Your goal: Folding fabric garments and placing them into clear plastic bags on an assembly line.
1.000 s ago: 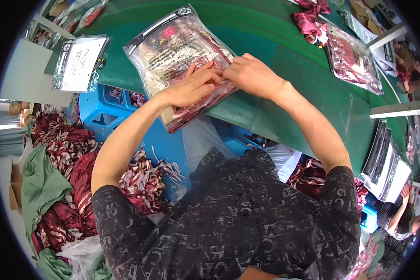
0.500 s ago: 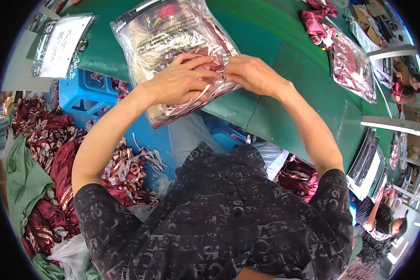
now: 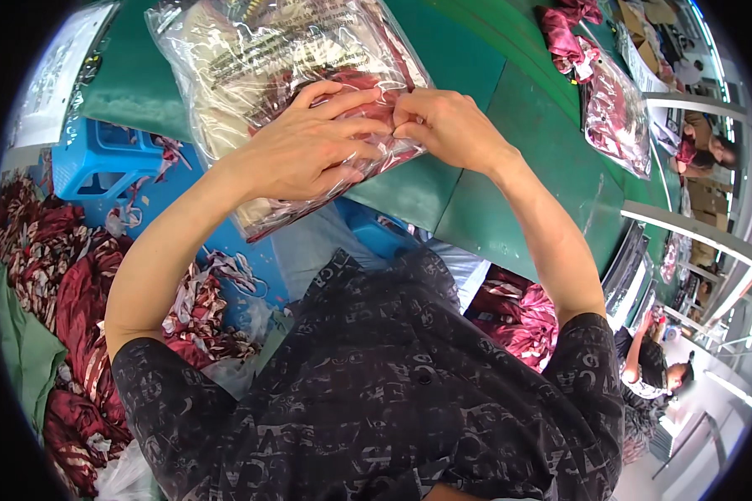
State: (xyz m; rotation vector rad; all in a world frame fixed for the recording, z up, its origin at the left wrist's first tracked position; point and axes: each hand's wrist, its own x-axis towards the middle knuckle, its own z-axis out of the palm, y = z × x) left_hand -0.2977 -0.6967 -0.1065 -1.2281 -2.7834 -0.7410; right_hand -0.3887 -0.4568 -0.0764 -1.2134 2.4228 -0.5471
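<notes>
A clear plastic bag (image 3: pixel 226 92) with folded cream and dark red fabric inside lies on the green table at its near edge, its near corner jutting past the edge. Flat on top of the bag rests my left hand (image 3: pixel 322 142), its fingers spread over the red part. My right hand (image 3: pixel 447 125) pinches the bag's plastic at the right side, thumb and fingers pressed together. The fingertips of both hands are close to each other.
Another bagged red garment (image 3: pixel 617 117) lies at the table's right, beside loose red satin fabric (image 3: pixel 566 40). A blue plastic stool (image 3: pixel 104 159) stands at left, above heaped red and cream fabric (image 3: pixel 83 292). A co-worker (image 3: pixel 656 367) is at far right.
The view has shifted, so the bag sits higher and further left in it. My left hand stays on the bag; my right hand keeps its pinch at the bag's right side.
</notes>
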